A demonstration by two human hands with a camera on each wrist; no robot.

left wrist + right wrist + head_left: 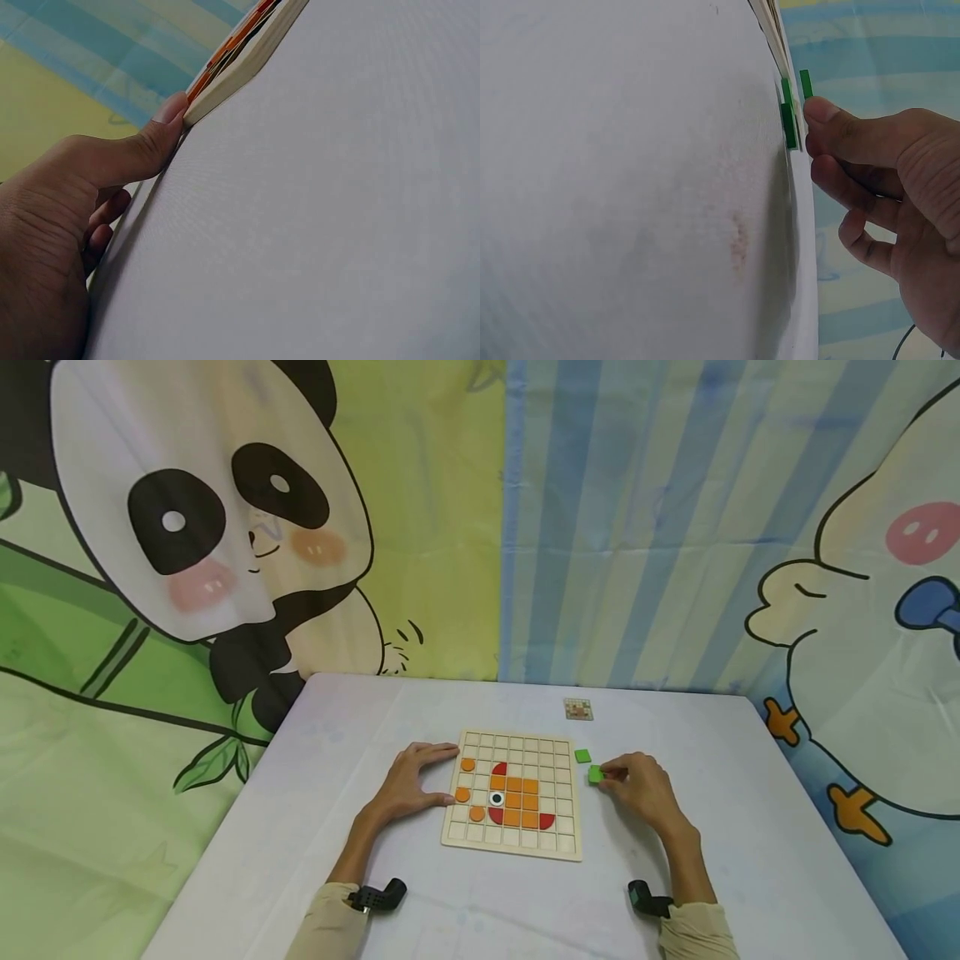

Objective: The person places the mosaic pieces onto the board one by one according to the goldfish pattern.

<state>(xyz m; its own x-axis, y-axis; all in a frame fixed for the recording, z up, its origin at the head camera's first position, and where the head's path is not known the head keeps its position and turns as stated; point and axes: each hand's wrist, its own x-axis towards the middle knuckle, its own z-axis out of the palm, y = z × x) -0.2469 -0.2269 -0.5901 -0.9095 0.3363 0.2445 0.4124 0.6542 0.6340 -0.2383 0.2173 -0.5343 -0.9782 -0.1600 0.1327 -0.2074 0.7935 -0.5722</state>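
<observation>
A pale wooden grid board (553,762) lies on the table, bearing orange square tiles (513,799), red quarter-round tiles (547,820), a white eye tile (497,798) and orange discs (462,795). My left hand (409,779) rests at the board's left side, thumb and fingers spread apart and touching its edge. In the left wrist view the thumb (142,154) meets the board's rim (240,82). Right of the board, my right hand (639,783) pinches a green square tile (805,83) between thumb and fingers, slightly above the table. Other green tiles (789,126) lie just below it.
A small patterned card (578,709) lies beyond the board, toward the table's back edge. The white-covered table (375,710) backs onto a printed curtain (600,527). A dark wrist camera is strapped on each wrist.
</observation>
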